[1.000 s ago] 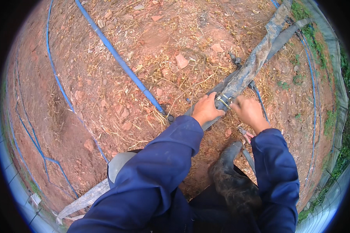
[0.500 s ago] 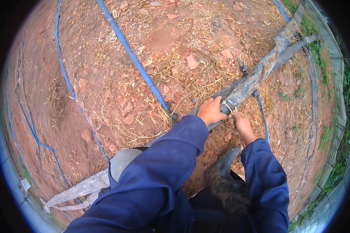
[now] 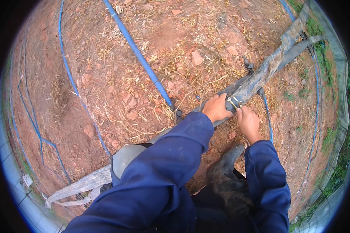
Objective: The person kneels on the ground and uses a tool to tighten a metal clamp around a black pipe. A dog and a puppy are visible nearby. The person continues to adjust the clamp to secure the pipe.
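Observation:
My left hand (image 3: pixel 218 107) grips a long, dark, mud-smeared pipe (image 3: pixel 273 68) that runs diagonally to the upper right and looks wrapped in sheeting. Just right of its fingers, a thin yellowish band (image 3: pixel 233 101) circles the pipe. My right hand (image 3: pixel 248 123) is closed at the lower end of that band, thumb and finger pinched on it; exactly what part they hold is partly hidden. Below the pipe, between my blue sleeves, is a muddy dark boot (image 3: pixel 227 163).
A blue pipe (image 3: pixel 140 58) ends at a black fitting (image 3: pixel 179 115) left of my hands. Thinner blue lines (image 3: pixel 68 70) cross the reddish, straw-strewn soil (image 3: pixel 97 46). Pale sheeting (image 3: pixel 77 186) lies at lower left. Netting (image 3: pixel 340 101) and green plants edge the right side.
The view has shifted slightly. My right hand has moved from over the band to its lower side, and the pink-handled pliers seen below it earlier are now hidden.

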